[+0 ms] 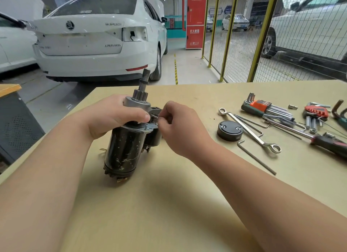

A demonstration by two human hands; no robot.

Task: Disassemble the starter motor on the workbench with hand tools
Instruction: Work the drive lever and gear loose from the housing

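Observation:
The starter motor stands nearly upright on the tan workbench, its black body down and its pinion gear and shaft pointing up. My left hand grips the silver housing just below the pinion. My right hand has its fingers curled and pinches a small metal part at the fork lever, beside the black solenoid. The exact part under the fingertips is hidden.
A black round end cap lies right of the motor. Beyond it are a ring spanner, a loose hex key, two hex key sets and a screwdriver. A white car and a yellow mesh fence stand behind.

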